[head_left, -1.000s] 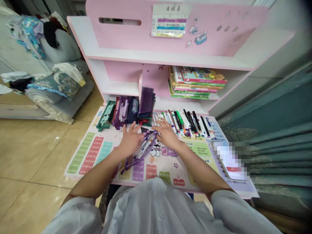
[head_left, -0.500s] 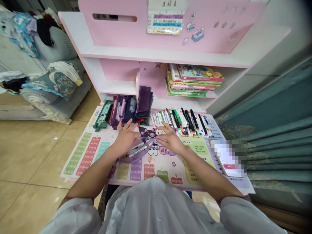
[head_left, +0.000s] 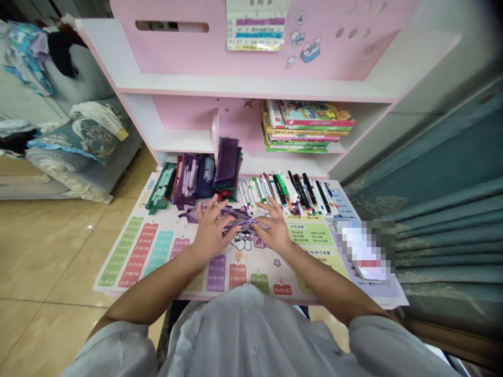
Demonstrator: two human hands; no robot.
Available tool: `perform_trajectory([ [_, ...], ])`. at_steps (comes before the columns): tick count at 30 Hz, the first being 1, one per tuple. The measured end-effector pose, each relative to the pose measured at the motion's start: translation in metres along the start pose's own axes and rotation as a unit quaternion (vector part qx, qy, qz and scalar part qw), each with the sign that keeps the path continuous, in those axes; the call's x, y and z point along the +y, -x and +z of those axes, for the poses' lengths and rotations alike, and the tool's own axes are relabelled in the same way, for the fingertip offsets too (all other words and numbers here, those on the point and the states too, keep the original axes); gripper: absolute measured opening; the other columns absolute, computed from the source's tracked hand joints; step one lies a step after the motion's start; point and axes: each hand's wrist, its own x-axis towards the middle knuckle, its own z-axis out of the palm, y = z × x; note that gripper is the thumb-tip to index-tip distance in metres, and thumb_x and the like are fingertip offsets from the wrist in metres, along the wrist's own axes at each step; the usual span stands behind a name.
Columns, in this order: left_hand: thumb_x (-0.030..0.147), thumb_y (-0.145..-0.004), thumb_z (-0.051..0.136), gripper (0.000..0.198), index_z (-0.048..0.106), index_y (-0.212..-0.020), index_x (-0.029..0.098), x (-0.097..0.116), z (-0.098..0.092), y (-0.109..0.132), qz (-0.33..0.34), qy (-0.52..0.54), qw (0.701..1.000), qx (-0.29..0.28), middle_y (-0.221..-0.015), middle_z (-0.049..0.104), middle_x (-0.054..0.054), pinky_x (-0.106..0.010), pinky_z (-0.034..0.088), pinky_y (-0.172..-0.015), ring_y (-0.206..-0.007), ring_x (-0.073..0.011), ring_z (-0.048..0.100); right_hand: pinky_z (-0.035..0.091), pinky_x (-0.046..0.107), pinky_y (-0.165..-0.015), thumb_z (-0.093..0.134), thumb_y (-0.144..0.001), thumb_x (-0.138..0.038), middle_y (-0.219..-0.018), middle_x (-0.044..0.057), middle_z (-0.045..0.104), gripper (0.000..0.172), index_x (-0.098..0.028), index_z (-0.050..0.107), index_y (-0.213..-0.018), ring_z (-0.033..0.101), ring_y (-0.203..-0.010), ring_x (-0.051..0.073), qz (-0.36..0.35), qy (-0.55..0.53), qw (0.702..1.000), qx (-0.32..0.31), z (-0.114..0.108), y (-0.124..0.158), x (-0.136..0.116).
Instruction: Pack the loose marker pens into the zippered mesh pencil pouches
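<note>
A purple mesh pencil pouch (head_left: 191,215) lies across the desk mat in front of me, partly covered by my hands. My left hand (head_left: 212,230) reaches over its middle, thumb and index finger pinched at the near edge while the other fingers spread above it. At the pouch's right end, my right hand (head_left: 272,226) pinches the corner between thumb and finger. Whatever is inside the pouch is mostly hidden. Just beyond my right hand lies a row of loose markers (head_left: 288,191), some white, some black.
Behind my left hand stand filled pouches: a green one (head_left: 162,187), a purple one (head_left: 187,180) and a dark blue one (head_left: 207,175). Folded pouches (head_left: 228,162) are stacked beside them. Books (head_left: 306,128) sit on the shelf. A phone (head_left: 365,256) lies at the right edge.
The pouch has turned over and away from me, so its left end now lies farther back. My left hand has shifted right along it; my right hand stays at its right end.
</note>
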Motion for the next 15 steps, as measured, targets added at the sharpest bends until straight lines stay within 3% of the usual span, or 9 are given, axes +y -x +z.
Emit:
perform_trajectory([
  [5,0.045,-0.083,0.070,0.026,0.072,-0.099,0.024,0.010,0.023,0.006,0.021,-0.005,1.000,-0.008,-0.134,0.060,-0.013,-0.063,0.017,-0.114,-0.140,-0.0374,0.039,0.041,0.058,-0.110,0.065,-0.082,-0.022,-0.126,0.009,0.063,0.011,-0.023,0.073,-0.074,0.035,-0.143,0.035,-0.021,-0.016,0.999,-0.031,0.002,0.003,-0.007],
  [11,0.038,-0.089,0.064,0.017,0.071,-0.083,0.024,0.015,0.027,0.002,0.041,0.000,0.999,0.030,-0.127,0.066,-0.009,-0.059,0.014,-0.116,-0.138,-0.0327,0.043,0.043,0.057,-0.109,0.065,-0.081,-0.020,-0.126,0.010,0.062,0.009,-0.022,0.072,-0.075,0.038,-0.141,0.035,-0.017,-0.015,0.999,-0.034,-0.001,0.003,-0.007],
  [15,0.031,-0.091,0.060,0.017,0.070,-0.080,0.023,0.018,0.027,0.000,0.040,0.001,0.999,0.024,-0.126,0.067,-0.007,-0.058,0.012,-0.117,-0.137,-0.0306,0.045,0.042,0.057,-0.110,0.067,-0.081,-0.022,-0.126,0.011,0.062,0.006,-0.021,0.072,-0.079,0.038,-0.140,0.035,-0.013,-0.026,0.999,-0.037,0.001,0.002,-0.005],
])
